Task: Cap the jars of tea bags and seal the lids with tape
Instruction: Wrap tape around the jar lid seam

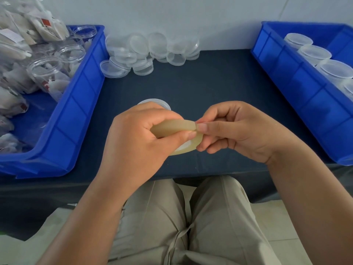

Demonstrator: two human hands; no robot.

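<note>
In the middle of the frame the left hand (141, 134) grips the roll of tape (172, 125), its fingers curled round the tan band and its thumb lying on the outer face, probably to keep the roll from turning. The right hand (231, 131) meets it at the roll's right edge, thumb and forefinger pinched on the free end of the tape (195, 124), which is lifted a little off the roll. This looks like the start of drawing off a strip. Just above the left hand, and partly hidden by it, a capped jar (158, 103) stands on the dark table (210, 83), close by for sealing. Whether its lid carries any tape cannot be seen. Loose lids (150, 50) lie heaped at the upper centre, within reach. The blue bin (76, 111) on the left holds open jars (70, 52) of tea bags, seemingly the supply. The blue bin (298, 88) on the right holds a row of lidded jars (313, 52), most likely the finished ones.
</note>
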